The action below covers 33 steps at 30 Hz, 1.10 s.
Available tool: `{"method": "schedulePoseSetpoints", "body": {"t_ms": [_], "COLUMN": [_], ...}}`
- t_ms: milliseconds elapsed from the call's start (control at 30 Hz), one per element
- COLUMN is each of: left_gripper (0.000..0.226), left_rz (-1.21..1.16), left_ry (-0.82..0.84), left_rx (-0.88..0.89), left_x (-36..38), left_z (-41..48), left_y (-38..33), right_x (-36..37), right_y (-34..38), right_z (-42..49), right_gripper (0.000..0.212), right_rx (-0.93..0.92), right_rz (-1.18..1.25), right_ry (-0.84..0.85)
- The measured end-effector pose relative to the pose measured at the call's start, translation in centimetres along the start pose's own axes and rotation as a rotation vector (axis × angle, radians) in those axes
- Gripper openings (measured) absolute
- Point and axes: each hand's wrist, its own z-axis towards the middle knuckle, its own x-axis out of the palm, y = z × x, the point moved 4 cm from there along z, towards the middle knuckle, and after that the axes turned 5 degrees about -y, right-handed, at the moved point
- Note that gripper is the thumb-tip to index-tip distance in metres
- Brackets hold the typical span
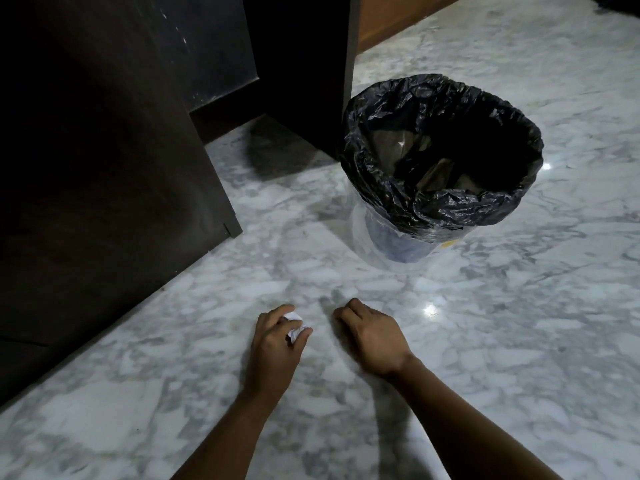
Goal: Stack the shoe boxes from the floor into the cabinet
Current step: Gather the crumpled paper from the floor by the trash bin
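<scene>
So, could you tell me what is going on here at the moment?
A person reaches over the marble floor. The left hand grips a crumpled ball of white paper; the right hand is beside it, fingers curled, and whether it holds anything is hidden. A bin with a black liner stands ahead, beside a dark cabinet. No shoe boxes are in view.

Both arms are bare and reach forward over the marble floor (502, 358), well in from its edges. The left forearm (221, 434) rises from the bottom edge to a straight wrist. The left hand (273, 344) is back-up, its fingers and thumb curled round a small wad of crumpled paper (295, 328). The right forearm (478, 420) comes in from the lower right. The right hand (372, 336) is just beside the left, apart from it, back-up, with fingers curled under and tips hidden; nothing shows in its grasp.
</scene>
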Motion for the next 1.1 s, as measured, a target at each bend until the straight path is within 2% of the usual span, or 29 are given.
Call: {"method": "schedulePoseSetpoints", "body": {"t_ms": [67, 133, 333, 467, 567, 700, 833, 967, 1033, 1100], "left_gripper": [0.016, 0.023, 0.023, 0.016, 0.021, 0.022, 0.025, 0.024, 0.021, 0.028], "left_rz": [0.052, 0.111, -0.005, -0.13, -0.195, -0.242, -0.331, -0.42, -0.443, -0.475], "left_ry": [0.008, -0.001, -0.089, -0.182, -0.196, -0.182, -0.213, -0.267, -0.268, -0.254], "left_rx": [0.025, 0.014, -0.012, -0.045, -0.109, -0.174, -0.214, -0.219, -0.172, -0.159], "left_x": [-0.4, -0.9, -0.5, 0.0, 0.2, -0.5, -3.3, -6.9, -8.7, -10.5], "left_z": [0.0, 0.3, -0.2, -0.3, 0.4, 1.4, 4.7, 8.9, 11.4, 13.9], "left_y": [0.1, 0.5, 0.3, -0.6, -0.5, -2.2, -6.6, -12.5, -16.1, -19.6], "right_x": [-0.1, 0.1, 0.4, 0.0, -0.4, -2.1, -6.7, -14.2, -18.9, -23.9], "right_y": [0.2, 0.6, 0.2, -0.6, -0.5, 0.8, 2.5, 4.3, 5.0, 5.8], "right_z": [0.2, 0.4, -0.3, -0.9, -1.0, -1.8, -0.7, 1.7, 3.5, 5.5], "right_gripper": [0.021, 0.02, 0.017, 0.012, 0.008, 0.009, 0.011, 0.009, 0.009, 0.01], "right_rx": [-0.007, -0.012, 0.046, 0.203, 0.35, 0.423, 0.457, 0.396, 0.335, 0.299], "right_rz": [0.028, 0.035, 0.051, 0.159, 0.278, 0.376, 0.405, 0.377, 0.37, 0.349], "right_ry": [-0.038, -0.102, -0.186, -0.297, -0.392, -0.428, -0.514, -0.602, -0.601, -0.564]}}
